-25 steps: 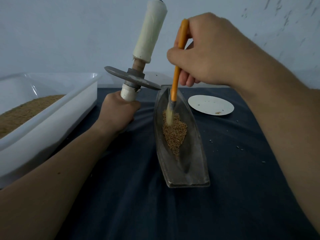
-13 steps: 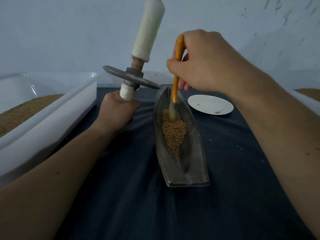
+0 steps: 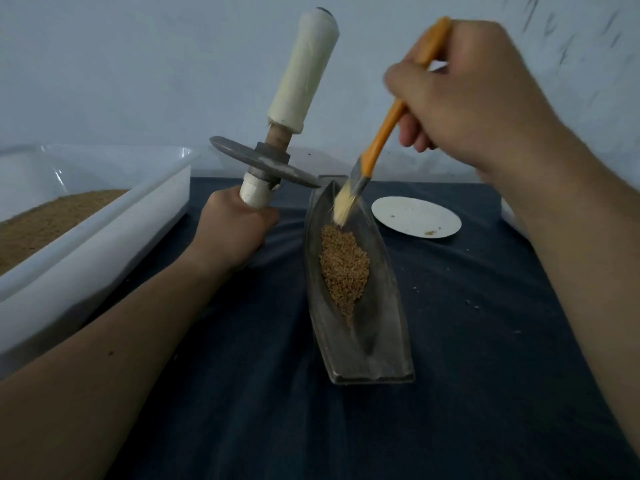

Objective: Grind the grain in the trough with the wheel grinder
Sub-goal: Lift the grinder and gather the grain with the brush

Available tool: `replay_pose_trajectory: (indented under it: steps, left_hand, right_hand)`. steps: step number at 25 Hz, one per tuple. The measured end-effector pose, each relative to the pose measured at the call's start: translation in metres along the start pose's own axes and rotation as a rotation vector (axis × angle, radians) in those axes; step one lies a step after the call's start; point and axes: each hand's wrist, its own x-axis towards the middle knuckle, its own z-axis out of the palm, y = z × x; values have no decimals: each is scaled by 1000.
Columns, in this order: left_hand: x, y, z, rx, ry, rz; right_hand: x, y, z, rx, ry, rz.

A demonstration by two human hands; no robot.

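The trough is lying on a dark cloth, its long axis running away from the person, pointed end far and blunt end near. Grain is sitting along its middle. The left hand is gripping the grinder by its lower handle, holding it upright left of the trough's tip, shaft leaning right. The right hand is pinching a brush, its bristles reaching into the far end. A plate is lying to the right and a tub is standing to the left, with a pale wall rising behind.

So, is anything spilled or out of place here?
Slightly: a few stray grains lie scattered on the dark cloth right of the trough, and some crumbs sit on the white plate. The main grain heap lies inside the trough.
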Motion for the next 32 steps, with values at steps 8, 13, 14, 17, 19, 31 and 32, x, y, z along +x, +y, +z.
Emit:
replay_pose_trajectory:
  steps: [8, 13, 14, 17, 19, 31, 32]
  left_hand:
    - [1, -2, 1, 55, -18, 44]
    - [0, -1, 4, 118, -25, 97]
    - [0, -1, 4, 132, -29, 106]
    - [-2, 0, 3, 136, -35, 110]
    - [-2, 1, 2, 116, -38, 103]
    - [-3, 0, 6, 291, -27, 172]
    - [-5, 3, 6, 334, -43, 195]
  right_hand:
    - [-58, 113, -27, -172, -23, 34]
    - [-83, 145, -15, -470, -450, -95]
    - [-84, 148, -13, -515, -471, -91]
    - [-84, 151, -8, -608, -531, 8]
    - [-85, 151, -6, -641, -601, 67]
    - [-79, 95, -22, -210, -41, -36]
    - [-73, 78, -24, -224, 40, -123]
